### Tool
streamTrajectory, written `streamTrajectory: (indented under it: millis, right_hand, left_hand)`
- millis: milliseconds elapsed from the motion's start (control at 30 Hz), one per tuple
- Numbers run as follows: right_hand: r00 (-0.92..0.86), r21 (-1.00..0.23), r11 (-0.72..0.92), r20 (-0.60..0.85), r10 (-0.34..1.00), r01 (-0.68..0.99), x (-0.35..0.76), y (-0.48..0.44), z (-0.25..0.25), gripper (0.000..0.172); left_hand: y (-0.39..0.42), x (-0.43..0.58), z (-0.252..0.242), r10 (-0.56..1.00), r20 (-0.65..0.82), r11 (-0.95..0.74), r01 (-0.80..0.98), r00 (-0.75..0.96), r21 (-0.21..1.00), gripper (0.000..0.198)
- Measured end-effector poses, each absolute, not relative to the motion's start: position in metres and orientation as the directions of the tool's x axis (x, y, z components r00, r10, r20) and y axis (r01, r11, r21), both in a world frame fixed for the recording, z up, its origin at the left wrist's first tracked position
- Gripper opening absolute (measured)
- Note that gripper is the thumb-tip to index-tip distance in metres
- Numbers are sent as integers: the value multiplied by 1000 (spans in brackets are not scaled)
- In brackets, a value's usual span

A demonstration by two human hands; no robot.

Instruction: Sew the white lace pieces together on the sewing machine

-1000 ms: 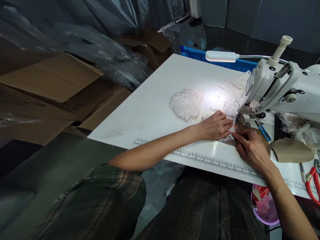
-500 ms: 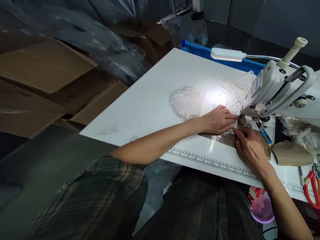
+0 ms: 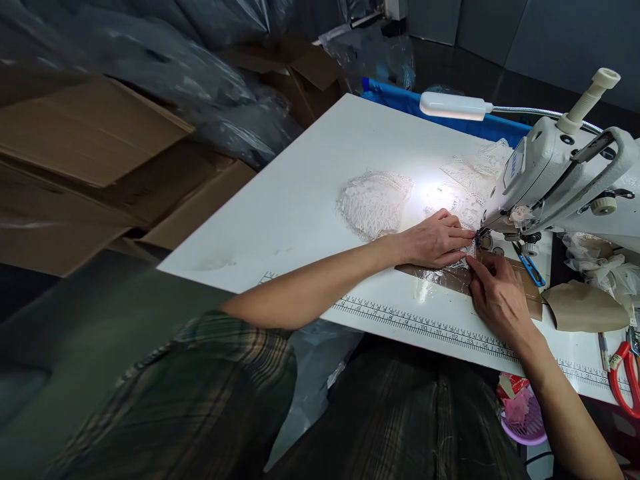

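White lace fabric [image 3: 460, 203] lies under the needle area of a white sewing machine [image 3: 530, 173]. My left hand [image 3: 437, 240] rests flat on the lace with its fingers stretched toward the presser foot [image 3: 481, 237]. Just right of it, my right hand [image 3: 500, 293] has its index fingertip at the near edge of the lace, by the foot. The other fingers of that hand are bent, and it seems to pinch the edge, though the fingertips are partly hidden. A separate rounded lace piece [image 3: 375, 203] lies to the left on the white table [image 3: 280, 207].
A lit lamp [image 3: 455, 105] hangs over the lace. Right of my hands lie a blue thread snipper [image 3: 531, 268], tan cloth [image 3: 585, 307] and red-handled scissors [image 3: 623, 377]. A printed ruler [image 3: 425, 328] runs along the front edge. Cardboard boxes [image 3: 90, 133] stand at left.
Both hands stay almost in the same place by the presser foot. The view has shifted very slightly; no clear movement of the lace shows.
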State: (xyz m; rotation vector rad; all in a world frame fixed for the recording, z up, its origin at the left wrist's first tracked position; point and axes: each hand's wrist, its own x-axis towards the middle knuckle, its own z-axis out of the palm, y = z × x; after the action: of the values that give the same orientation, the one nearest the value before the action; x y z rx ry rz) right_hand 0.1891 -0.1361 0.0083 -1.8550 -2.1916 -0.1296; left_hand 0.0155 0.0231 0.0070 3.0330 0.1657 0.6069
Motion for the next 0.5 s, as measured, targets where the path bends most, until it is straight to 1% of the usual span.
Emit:
streamTrajectory:
  millis: [133, 367, 500]
  right_hand:
    - [-135, -124, 176, 287, 948, 977, 190, -136, 5, 42]
    - [-101, -167, 174, 373, 922, 970, 189, -134, 0, 40]
    - [-72, -194, 151, 364, 929, 969, 189, -134, -3, 40]
  left_hand:
    - [23, 15, 8, 139, 363, -988, 102, 921, 120, 32]
    - [23, 15, 5, 154, 380, -983, 104, 912, 149, 32]
    - [23, 16, 3, 161, 386, -979, 97, 908, 180, 30]
